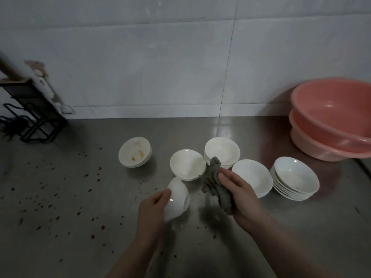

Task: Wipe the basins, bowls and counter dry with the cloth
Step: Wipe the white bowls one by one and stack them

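Broadly, the steel bench runs below a tiled wall, speckled with brown spots on its left part; two stacked pink basins sit at its far right, and white bowls stand in stacks and singly mid-bench, the tallest stack at the right and a stained stack at the left. The right hand grips a bunched grey cloth, fingers curled over it; the left hand holds a single white bowl tipped on its side, fingers wrapped on its outer wall.
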Action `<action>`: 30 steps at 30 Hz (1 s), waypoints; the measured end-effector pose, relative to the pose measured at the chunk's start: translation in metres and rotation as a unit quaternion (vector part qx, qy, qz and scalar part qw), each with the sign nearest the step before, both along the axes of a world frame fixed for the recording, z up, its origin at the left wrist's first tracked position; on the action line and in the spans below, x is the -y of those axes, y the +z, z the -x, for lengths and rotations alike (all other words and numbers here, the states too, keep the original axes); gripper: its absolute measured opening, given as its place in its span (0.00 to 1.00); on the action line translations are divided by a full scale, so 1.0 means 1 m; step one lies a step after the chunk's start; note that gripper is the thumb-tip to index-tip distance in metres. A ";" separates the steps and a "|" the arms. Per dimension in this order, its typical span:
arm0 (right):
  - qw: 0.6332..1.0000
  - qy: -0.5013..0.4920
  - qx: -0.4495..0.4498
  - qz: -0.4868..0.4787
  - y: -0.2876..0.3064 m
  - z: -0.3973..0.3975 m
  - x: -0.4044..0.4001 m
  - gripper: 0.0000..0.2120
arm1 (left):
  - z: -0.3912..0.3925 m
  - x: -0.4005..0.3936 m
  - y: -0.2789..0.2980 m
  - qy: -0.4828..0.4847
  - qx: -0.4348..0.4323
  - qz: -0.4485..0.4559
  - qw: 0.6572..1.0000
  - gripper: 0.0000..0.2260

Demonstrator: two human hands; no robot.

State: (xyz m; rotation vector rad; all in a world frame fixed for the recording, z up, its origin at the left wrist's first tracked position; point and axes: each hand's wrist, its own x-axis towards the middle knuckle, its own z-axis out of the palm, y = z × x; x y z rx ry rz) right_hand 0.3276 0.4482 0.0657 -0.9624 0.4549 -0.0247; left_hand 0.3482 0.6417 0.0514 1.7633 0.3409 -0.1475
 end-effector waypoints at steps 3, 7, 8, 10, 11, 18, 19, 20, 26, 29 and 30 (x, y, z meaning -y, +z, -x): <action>0.997 0.066 0.017 -0.029 0.017 -0.003 -0.003 0.10 | -0.004 -0.009 0.015 0.043 -0.107 0.246 0.962 0.09; 0.982 0.140 0.011 0.123 0.018 -0.007 -0.020 0.07 | -0.001 -0.013 0.023 0.036 -0.151 0.390 0.908 0.14; 0.976 0.145 0.009 0.163 0.016 -0.009 -0.022 0.07 | 0.000 -0.013 0.025 0.023 -0.147 0.396 0.906 0.15; 0.969 0.152 0.022 0.196 0.014 -0.013 -0.027 0.08 | 0.000 -0.013 0.031 0.003 -0.126 0.383 0.915 0.15; 0.965 0.155 0.033 0.208 0.013 -0.014 -0.028 0.08 | 0.000 -0.013 0.034 -0.007 -0.112 0.368 0.923 0.15; 0.796 0.109 0.222 0.552 0.008 -0.018 -0.050 0.14 | -0.003 -0.003 0.041 -0.027 -0.061 0.330 0.942 0.15; 0.765 0.103 0.249 0.585 0.008 -0.014 -0.055 0.15 | -0.004 -0.002 0.043 -0.024 -0.058 0.340 0.938 0.16; 0.739 0.096 0.278 0.607 0.005 -0.012 -0.058 0.15 | -0.006 -0.001 0.044 -0.022 -0.054 0.350 0.935 0.18; 0.684 0.007 0.376 0.625 -0.015 0.007 -0.057 0.13 | -0.018 0.003 0.054 0.024 -0.070 0.464 0.883 0.22; 0.725 -0.075 0.344 0.592 -0.014 0.008 -0.050 0.15 | -0.020 0.003 0.060 0.042 -0.056 0.484 0.872 0.20; 0.755 -0.089 0.319 0.566 -0.009 0.005 -0.047 0.16 | -0.020 0.003 0.058 0.044 -0.055 0.483 0.873 0.18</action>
